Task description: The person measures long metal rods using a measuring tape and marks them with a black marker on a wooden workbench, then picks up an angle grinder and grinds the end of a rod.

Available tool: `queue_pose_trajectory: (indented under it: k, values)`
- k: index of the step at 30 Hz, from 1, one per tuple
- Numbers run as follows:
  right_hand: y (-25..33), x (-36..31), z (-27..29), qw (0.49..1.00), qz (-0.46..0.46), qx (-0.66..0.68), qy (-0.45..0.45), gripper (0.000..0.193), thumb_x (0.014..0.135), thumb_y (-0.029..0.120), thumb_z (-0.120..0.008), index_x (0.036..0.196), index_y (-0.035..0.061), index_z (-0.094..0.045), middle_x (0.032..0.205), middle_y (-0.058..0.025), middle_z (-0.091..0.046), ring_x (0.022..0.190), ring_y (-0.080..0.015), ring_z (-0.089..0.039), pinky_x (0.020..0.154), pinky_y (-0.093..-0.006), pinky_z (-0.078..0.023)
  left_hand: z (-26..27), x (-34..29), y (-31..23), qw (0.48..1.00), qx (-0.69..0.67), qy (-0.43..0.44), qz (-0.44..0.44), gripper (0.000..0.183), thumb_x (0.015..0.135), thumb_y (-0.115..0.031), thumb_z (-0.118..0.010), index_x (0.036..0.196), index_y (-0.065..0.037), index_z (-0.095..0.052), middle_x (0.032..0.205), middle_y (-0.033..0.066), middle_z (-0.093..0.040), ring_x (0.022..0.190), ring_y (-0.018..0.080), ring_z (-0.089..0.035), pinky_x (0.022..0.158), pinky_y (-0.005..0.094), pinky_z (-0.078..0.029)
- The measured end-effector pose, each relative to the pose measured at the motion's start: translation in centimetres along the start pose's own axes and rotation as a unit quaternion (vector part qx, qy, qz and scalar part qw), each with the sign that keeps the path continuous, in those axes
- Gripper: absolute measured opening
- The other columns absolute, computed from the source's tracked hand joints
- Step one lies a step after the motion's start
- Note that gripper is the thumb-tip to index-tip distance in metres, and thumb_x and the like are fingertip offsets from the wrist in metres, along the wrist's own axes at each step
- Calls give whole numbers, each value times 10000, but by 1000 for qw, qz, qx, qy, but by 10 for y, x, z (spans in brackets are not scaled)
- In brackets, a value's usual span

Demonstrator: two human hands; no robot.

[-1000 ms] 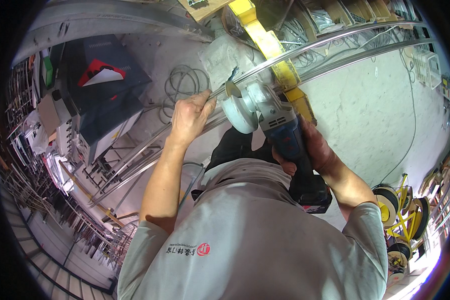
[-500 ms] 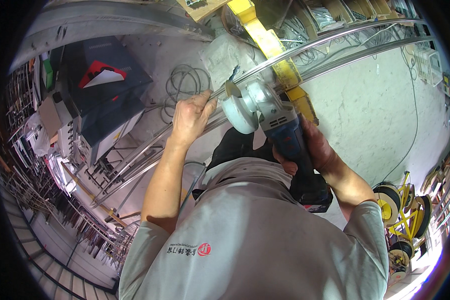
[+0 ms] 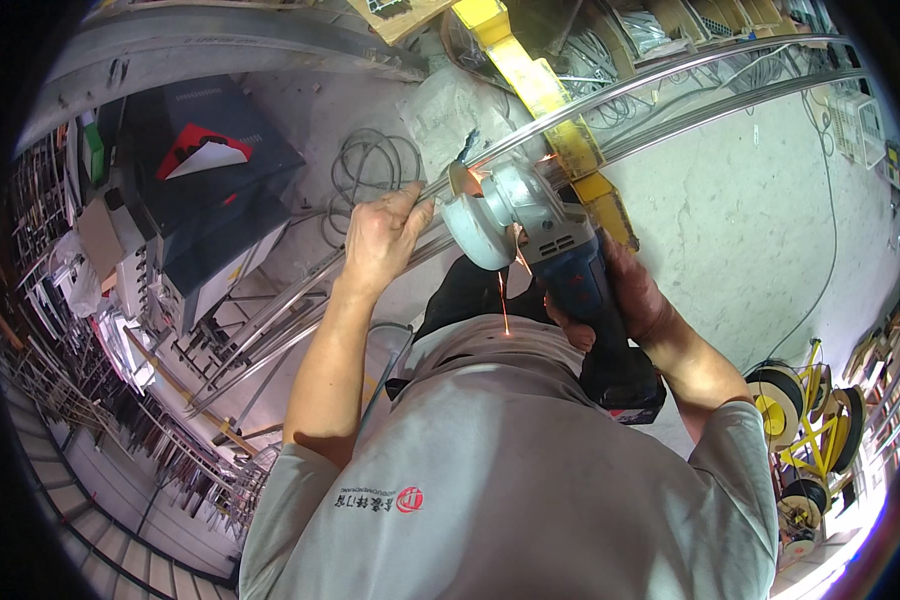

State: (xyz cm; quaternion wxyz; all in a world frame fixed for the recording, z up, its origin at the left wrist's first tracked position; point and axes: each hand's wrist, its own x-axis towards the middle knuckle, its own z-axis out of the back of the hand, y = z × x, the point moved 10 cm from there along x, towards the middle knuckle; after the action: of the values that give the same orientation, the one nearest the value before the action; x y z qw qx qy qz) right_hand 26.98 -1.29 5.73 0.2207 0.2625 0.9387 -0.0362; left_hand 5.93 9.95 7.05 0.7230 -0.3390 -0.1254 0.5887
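My right hand is wrapped round the dark blue body of a cordless angle grinder. Its grey guard and disc rest against a long shiny metal tube, and orange sparks fly from the contact toward my shirt. Just left of the disc, my left hand grips the same tube, fingers closed over it. A second metal tube runs alongside, nearer to me. Both cross a yellow steel beam. The guard hides the exact spot where the disc meets the metal.
A dark blue cabinet with a red and white sheet on it stands at left. Coiled hose lies on the floor behind my left hand. Yellow-framed cable reels are at right. Boxes and wire coils sit at the back.
Orange sparks now spray from the grinder's disc; half a second ago there were none. My hands and the tubes have barely moved.
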Motion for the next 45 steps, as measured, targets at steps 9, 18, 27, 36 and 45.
queue_pose_trajectory:
  k: [9, 18, 27, 36, 45]
  values:
    - [-3, 1, 6, 1000, 12, 4, 14, 811, 913, 727, -510, 1235, -16, -549, 779, -235, -637, 467, -251, -576, 422, -355, -494, -1, -1, 2, 1000, 14, -5, -7, 310, 898, -220, -716, 1103, 13, -706, 863, 222, -700, 778, 391, -695, 674, 434, -543]
    - [-3, 2, 11, 1000, 14, -21, 4, 798, 935, 732, -454, 1264, 8, -529, 761, -210, -642, 444, -228, -566, 405, -336, -482, -2, -3, 5, 1000, 14, 0, 18, 297, 904, -247, -716, 1102, -26, -713, 882, 198, -710, 806, 381, -699, 682, 432, -546]
    - [3, 1, 13, 997, 29, -56, -39, 793, 948, 730, -427, 1272, 12, -527, 740, -191, -636, 439, -214, -551, 406, -316, -466, -2, -4, 4, 1000, 21, -5, 17, 300, 895, -241, -724, 1093, -15, -718, 894, 208, -715, 817, 376, -706, 690, 430, -552]
    - [-1, 3, 8, 999, 21, -40, 5, 831, 942, 750, -408, 1277, 0, -533, 724, -210, -623, 458, -206, -559, 447, -310, -486, -3, -5, 3, 1000, 27, -10, -2, 298, 890, -230, -727, 1088, -8, -714, 893, 206, -712, 803, 379, -702, 679, 429, -551]
    - [4, 3, 8, 998, 36, -56, -6, 802, 932, 736, -459, 1251, 6, -552, 784, -182, -652, 459, -218, -572, 424, -313, -479, -5, -6, -1, 999, 50, 7, 14, 291, 894, -246, -728, 1096, -37, -711, 854, 187, -704, 774, 378, -694, 642, 440, -537]
